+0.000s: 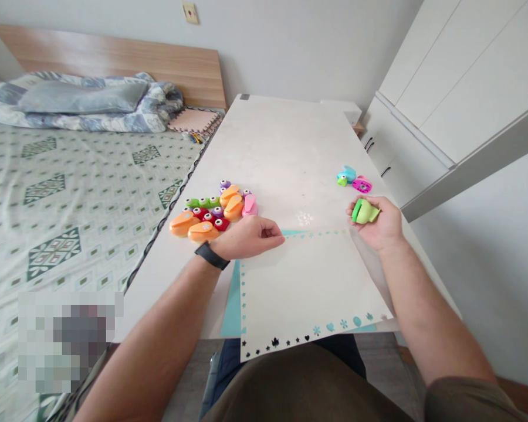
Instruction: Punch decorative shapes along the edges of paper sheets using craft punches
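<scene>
A sheet of white paper [308, 287] with small shapes punched along its borders lies before me, its near edge overhanging the table. Beneath it, turquoise paper [231, 308] shows at the sides and through many holes. My left hand [259, 236], wearing a black wristband, is closed at the sheet's far left corner, thumb and fingers pinched on its edge. To the right, beyond the sheet's far right corner, my right hand [381, 223] is turned palm up, fingers curled round a light green craft punch [366, 212].
Several orange, red, green, purple and pink craft punches [205, 218] cluster at the left. A blue punch [347, 174] and a magenta punch [362, 184] lie at the right. White paper cutouts [305, 218] are scattered beyond the sheet. A bed [92, 193] adjoins the table's left side.
</scene>
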